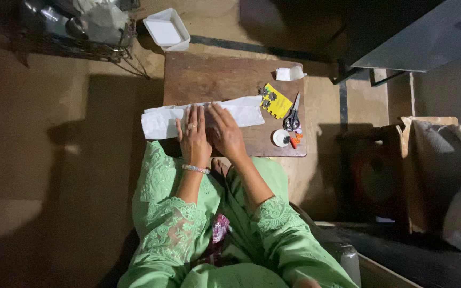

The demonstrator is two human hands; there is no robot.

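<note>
Dim overall, with grain in the dark corners. Soft light falls on the middle; a broad shadow covers the left floor [54, 160]. Edges look slightly soft and bent.

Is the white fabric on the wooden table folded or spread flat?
Folded: the white fabric lies as a long narrow strip across the wooden table, both hands pressing its middle, left hand, right hand.

Pretty dim room, tan floor [54, 160], small wooden desk [209, 74] in the middle, dark cabinet [412, 32] off to its right.
</note>
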